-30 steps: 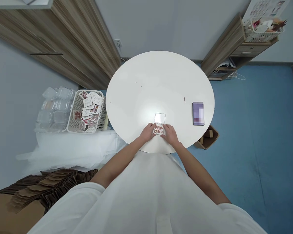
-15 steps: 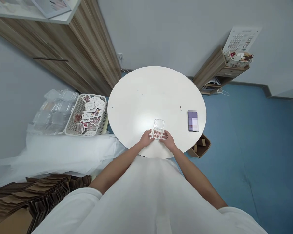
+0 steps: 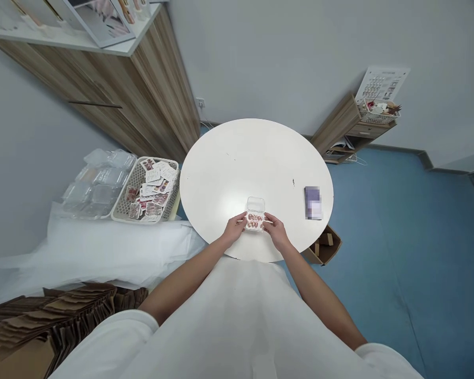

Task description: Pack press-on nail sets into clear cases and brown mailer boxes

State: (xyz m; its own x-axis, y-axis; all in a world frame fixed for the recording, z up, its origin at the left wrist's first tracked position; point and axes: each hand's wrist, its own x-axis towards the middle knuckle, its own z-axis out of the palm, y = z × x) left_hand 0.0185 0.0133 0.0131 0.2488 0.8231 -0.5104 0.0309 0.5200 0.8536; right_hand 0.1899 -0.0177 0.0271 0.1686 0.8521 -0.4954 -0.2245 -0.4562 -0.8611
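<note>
A small clear plastic case (image 3: 255, 221) is at the near side of the round white table (image 3: 256, 152), its hinged lid (image 3: 256, 204) raised away from me. Rows of reddish-pink oval pieces, which look like press-on nails, fill the case. My left hand (image 3: 235, 229) grips its left edge with bent fingers. On the opposite edge, my right hand (image 3: 275, 230) holds it the same way. Whether the case rests on the tabletop or is slightly lifted, I cannot tell.
A white basket (image 3: 116, 215) of cards and small packs stands left of the table, beside stacked clear plastic boxes (image 3: 102, 193). A blurred purple item (image 3: 313, 202) lies on the table's right side. Below that edge is an open cardboard box (image 3: 332, 247). Folded cardboard (image 3: 75, 310) is at lower left.
The view has tilted up a little, so everything sits lower in it. Both hands keep their hold on the open case, which now faces me slightly more.
</note>
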